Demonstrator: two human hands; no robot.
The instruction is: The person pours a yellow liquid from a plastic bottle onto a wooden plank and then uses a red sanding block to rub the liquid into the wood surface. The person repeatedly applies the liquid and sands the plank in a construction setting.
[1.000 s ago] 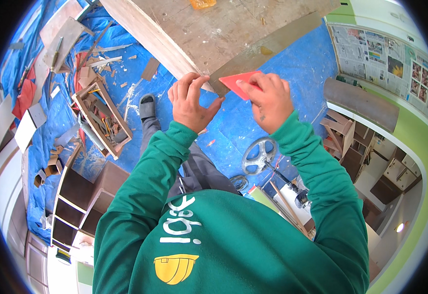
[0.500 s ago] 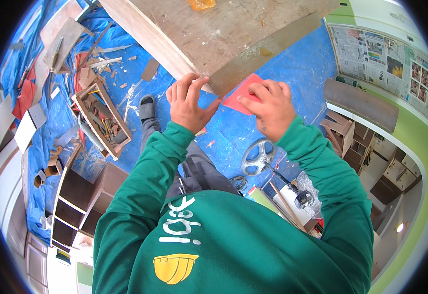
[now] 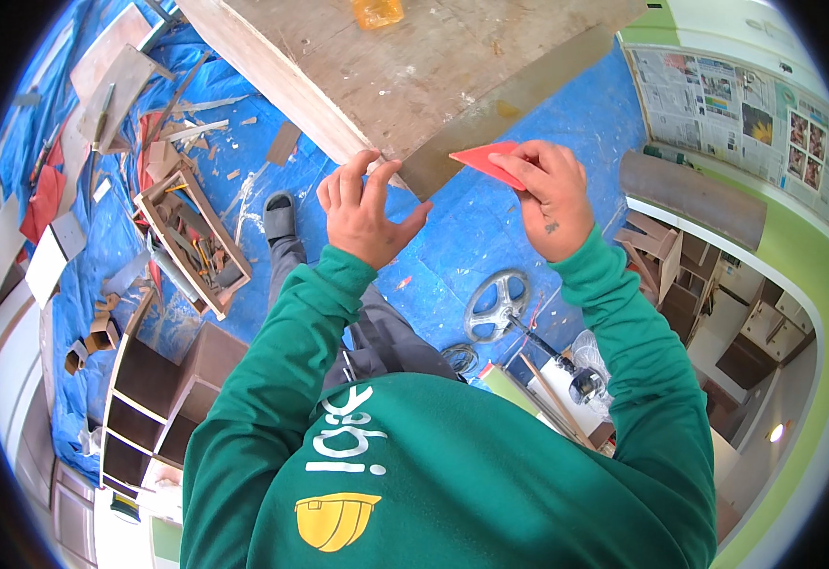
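My right hand (image 3: 549, 194) pinches a thin red flat piece, which looks like a plastic spreader (image 3: 488, 163), between thumb and fingers. Its pointed end aims left, toward the side face of a large wooden panel (image 3: 377, 81). By the near corner of that panel is my left hand (image 3: 367, 211), its fingers bent and its thumb stretched out, with nothing seen in it. The left fingertips reach the corner's edge; whether they press on it I cannot tell. A yellow-brown smear (image 3: 507, 109) marks the panel's side face, and an amber lump (image 3: 377, 12) lies on top.
Blue sheeting (image 3: 452, 247) covers the floor. To the left stand a wooden tool box (image 3: 196, 245) and scattered wood scraps. An open-fronted cabinet (image 3: 144, 403) is at the lower left. A grey wheel-like stand base (image 3: 497, 305) and a brown roll (image 3: 694, 197) are on the right.
My right hand has drawn the red spreader up and away from the corner, tilting it more edge-on. My left thumb no longer nears the spreader; the left hand stays by the corner.
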